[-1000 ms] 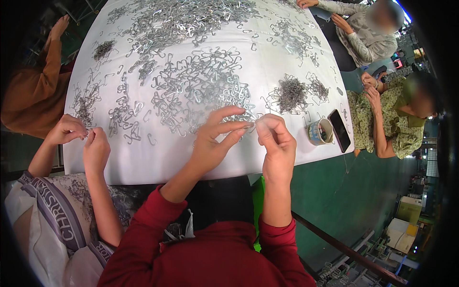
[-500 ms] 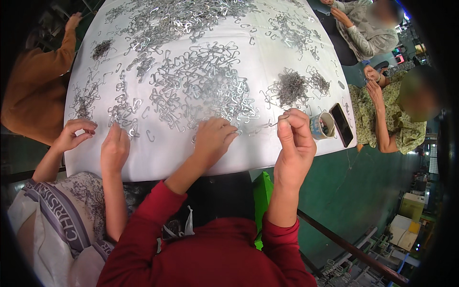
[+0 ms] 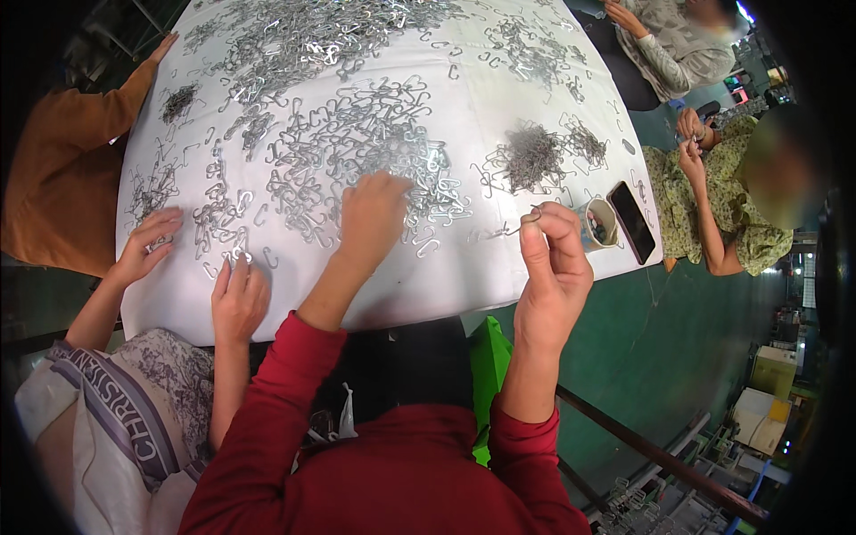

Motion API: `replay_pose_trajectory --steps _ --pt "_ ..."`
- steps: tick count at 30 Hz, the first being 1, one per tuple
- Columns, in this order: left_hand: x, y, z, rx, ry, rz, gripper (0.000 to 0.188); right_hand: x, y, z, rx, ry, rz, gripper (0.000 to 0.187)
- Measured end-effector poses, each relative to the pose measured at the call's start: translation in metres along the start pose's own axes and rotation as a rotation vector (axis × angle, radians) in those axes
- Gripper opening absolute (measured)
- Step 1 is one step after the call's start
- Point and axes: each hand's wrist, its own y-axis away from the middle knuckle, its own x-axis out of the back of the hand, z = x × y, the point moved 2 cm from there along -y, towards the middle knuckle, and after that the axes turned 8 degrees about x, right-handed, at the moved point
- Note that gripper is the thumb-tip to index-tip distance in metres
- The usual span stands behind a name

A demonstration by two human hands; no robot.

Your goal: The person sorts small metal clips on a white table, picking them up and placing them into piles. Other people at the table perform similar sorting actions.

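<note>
In the middle of the white-covered table (image 3: 428,299), my left hand (image 3: 374,214) reaches palm down into a loose heap of silvery S-shaped metal hooks (image 3: 308,147). Its fingers bend downward, and the back of the hand hides their tips. My right hand (image 3: 555,259) is raised near the front edge, thumb and forefinger pinched on a thin wire hook (image 3: 511,232). The hook's far end, pointing left, is blurred. Beyond that hand lies a darker, dense pile of thin wire hooks (image 3: 535,158).
A cup (image 3: 599,223) with small things inside and a black phone (image 3: 630,221) are near the right edge. At my left, a co-worker's hands (image 3: 239,294) handle hooks. Other people sit at right. A green bag (image 3: 490,357) hangs below the table.
My left hand has moved forward and slightly left, deeper into the hook heap. My right hand keeps its pinch almost in place. The neighbour's nearer hand has shifted right and toward me.
</note>
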Motion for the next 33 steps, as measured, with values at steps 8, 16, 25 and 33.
replay_pose_trajectory --steps 8,16,25,33 --pt "0.0 -0.003 0.012 -0.096 -0.01 -0.089 0.016 -0.002 0.002 0.003 -0.03 -0.008 -0.026 0.009" --pt "0.053 -0.019 0.033 0.406 0.986 -0.145 0.019 -0.017 0.003 0.018 -0.066 -0.051 -0.085 0.008" --pt "0.095 -0.017 0.068 0.34 0.964 -0.101 0.016 -0.045 -0.006 0.022 0.022 0.122 -0.143 0.008" --pt "0.103 -0.016 0.064 0.118 1.016 0.014 0.013 -0.048 -0.005 0.043 0.033 0.193 -0.218 0.01"
